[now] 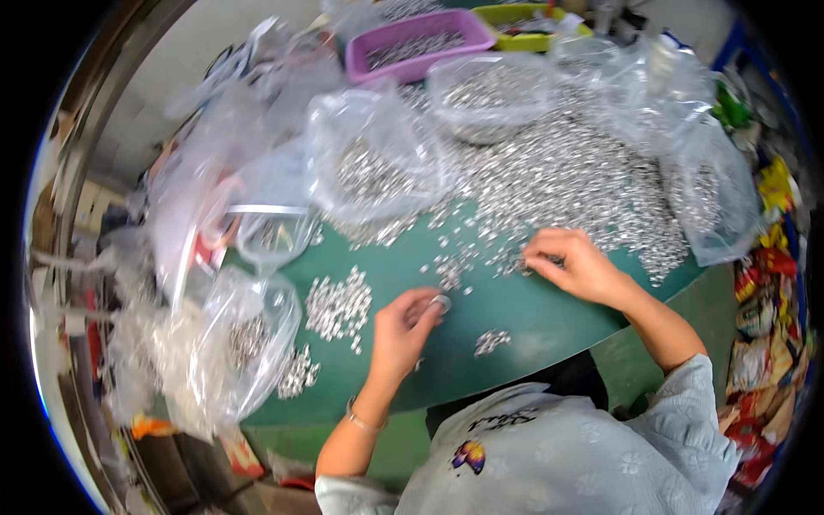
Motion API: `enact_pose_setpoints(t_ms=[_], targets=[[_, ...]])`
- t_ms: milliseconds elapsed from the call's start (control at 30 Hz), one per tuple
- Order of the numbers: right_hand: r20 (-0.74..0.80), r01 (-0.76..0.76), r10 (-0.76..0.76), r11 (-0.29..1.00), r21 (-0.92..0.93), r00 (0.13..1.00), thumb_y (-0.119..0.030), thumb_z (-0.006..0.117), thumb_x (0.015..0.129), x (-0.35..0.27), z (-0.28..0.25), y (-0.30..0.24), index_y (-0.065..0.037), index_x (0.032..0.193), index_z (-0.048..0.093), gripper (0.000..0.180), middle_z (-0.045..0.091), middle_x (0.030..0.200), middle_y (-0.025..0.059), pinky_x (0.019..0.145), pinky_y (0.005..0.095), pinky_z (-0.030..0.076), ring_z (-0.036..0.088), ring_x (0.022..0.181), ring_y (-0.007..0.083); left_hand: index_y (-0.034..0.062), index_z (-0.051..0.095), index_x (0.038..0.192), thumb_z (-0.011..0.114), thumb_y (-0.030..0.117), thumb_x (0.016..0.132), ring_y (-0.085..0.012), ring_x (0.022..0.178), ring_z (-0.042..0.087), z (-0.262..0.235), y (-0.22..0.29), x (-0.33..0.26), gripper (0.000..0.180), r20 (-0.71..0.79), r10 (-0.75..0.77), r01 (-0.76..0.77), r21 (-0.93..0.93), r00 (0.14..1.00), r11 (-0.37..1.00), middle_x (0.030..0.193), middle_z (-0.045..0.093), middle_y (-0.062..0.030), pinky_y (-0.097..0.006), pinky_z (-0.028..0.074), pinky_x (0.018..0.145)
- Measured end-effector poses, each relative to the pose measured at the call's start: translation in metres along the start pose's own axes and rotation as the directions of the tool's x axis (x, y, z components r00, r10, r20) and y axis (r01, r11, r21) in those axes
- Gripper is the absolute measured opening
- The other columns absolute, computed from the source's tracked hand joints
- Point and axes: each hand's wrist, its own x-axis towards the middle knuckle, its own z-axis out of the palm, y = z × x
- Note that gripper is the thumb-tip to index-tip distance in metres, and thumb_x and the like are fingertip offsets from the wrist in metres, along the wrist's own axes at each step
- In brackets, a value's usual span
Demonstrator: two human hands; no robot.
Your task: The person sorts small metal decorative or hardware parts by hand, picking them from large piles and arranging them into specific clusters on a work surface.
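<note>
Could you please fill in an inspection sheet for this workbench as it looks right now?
Surface: green table, bare only near the front edge.
Job's things: large heap of small silvery parts across the back; small sorted pile at front left.
Clutter: clear plastic bags holding parts, purple tray, yellow-green tray.
Hands: left hand pinches a small round part in its fingers; right hand rests fingers-down on parts at the heap's edge.
Cables: nothing seen.
Surroundings: colourful packets stacked at the right; blurred clutter at the left.
</note>
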Motion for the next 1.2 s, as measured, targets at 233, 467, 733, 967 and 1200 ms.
enact_pose_setpoints(t_ms=[233,467,733,967,1200], targets=[[-0.581,-0.213,-0.170,0.820,-0.531,0.796,-0.010,0.063,0.083,0.081,-0.151,0.077,0.000,0.087,0.068,0.012,0.067,0.083,0.0152,0.065,0.0393,0.052,0.066,0.072,0.0302,-0.0053,0.063,0.110,0.062,-0.002,0.090,-0.0090,0.076,0.063,-0.004,-0.008,-0.004,0.020,-0.022,0.001,-0.002,-0.022,1.000,1.000,0.089,0.068,-0.0073,-0.021,0.053,0.070],[-0.225,-0.222,-0.066,0.059,-0.973,0.972,-0.014,0.060,0.077,0.169,-0.191,0.173,-0.008,0.081,0.072,0.013,0.068,0.088,0.0107,0.088,0.0408,0.045,0.059,0.105,0.0268,-0.0054,0.063,0.110,0.062,0.000,0.090,-0.0093,0.076,0.064,-0.010,0.001,-0.016,0.020,-0.122,-0.012,0.013,0.011,0.993,1.000,0.090,0.069,-0.0079,-0.020,0.053,0.069],[-0.358,-0.357,0.001,-0.094,-0.930,0.934,-0.011,0.056,0.082,0.165,-0.228,0.242,-0.008,0.080,0.068,0.012,0.067,0.085,0.0120,0.079,0.0451,0.047,0.062,0.091,0.0295,-0.0030,0.063,0.112,0.064,0.002,0.090,-0.0100,0.080,0.065,-0.037,0.012,-0.043,0.023,-0.260,0.016,0.011,0.102,0.965,0.995,0.093,0.069,-0.0063,-0.023,0.053,0.072],[-0.252,-0.156,-0.290,0.316,-0.936,0.923,-0.007,0.056,0.091,0.102,-0.209,0.207,-0.001,0.106,0.063,0.018,0.063,0.112,0.0127,0.095,0.0406,0.042,0.057,0.110,0.0307,0.0008,0.067,0.105,0.067,0.002,0.084,-0.0223,0.072,0.065,-0.095,0.037,-0.075,0.021,-0.580,0.507,0.089,0.709,0.638,0.699,0.089,0.068,-0.0155,-0.031,0.052,0.067],[-0.148,0.051,-0.164,0.819,-0.572,0.975,-0.005,0.066,0.084,0.046,-0.091,0.034,0.002,0.100,0.064,0.018,0.065,0.104,0.0168,0.089,0.0393,0.045,0.061,0.098,0.0343,-0.0008,0.060,0.115,0.057,-0.004,0.082,-0.0371,0.099,0.060,-0.185,0.014,-0.088,0.034,-0.581,0.656,0.559,0.780,0.481,0.282,0.106,0.064,-0.0198,-0.043,0.048,0.086]])
